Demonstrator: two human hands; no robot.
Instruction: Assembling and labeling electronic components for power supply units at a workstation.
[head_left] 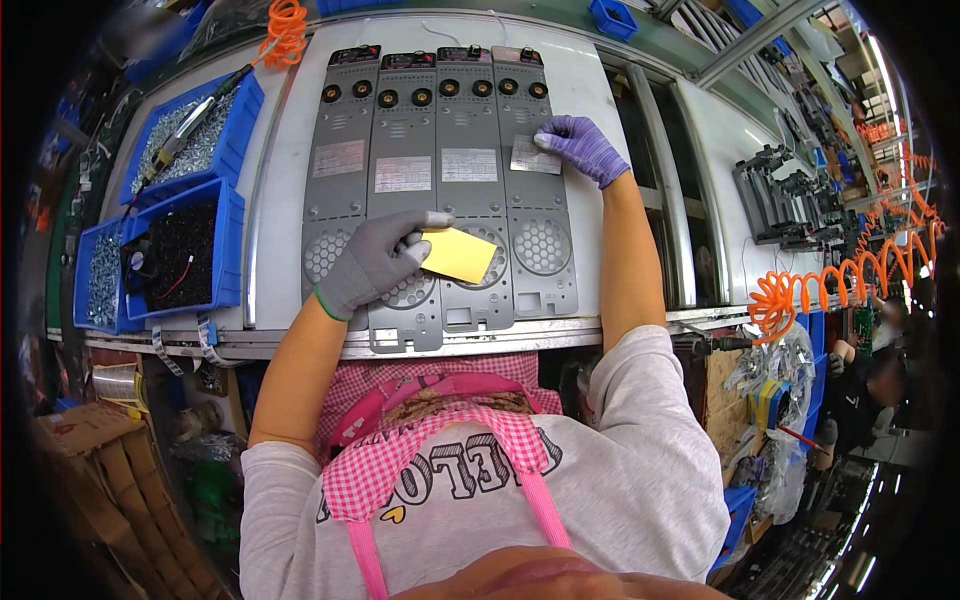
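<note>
Four long grey metal panels lie side by side on the table, each with round speaker-like parts, vents and a honeycomb circle. My left hand (pixel 375 260), in a grey glove, is closed on a yellow sheet of paper (pixel 462 255), pinched between thumb and fingers above the lower ends of the middle panels. My right hand (pixel 585 148), in a purple glove, pinches the upper right edge of a silver label (pixel 530 158) at the rightmost panel (pixel 537 200). Whether that label is fully stuck down I cannot tell. Similar silver labels sit on the other panels, such as the label (pixel 403 174) on the second panel.
At the left stand blue bins of screws (pixel 190 135) and a blue bin of black small parts (pixel 180 250). A screwdriver (pixel 185 130) on an orange coiled hose (pixel 283 35) lies over them. Metal rails (pixel 665 180), black brackets (pixel 785 195) and another orange coil (pixel 800 300) are at the right.
</note>
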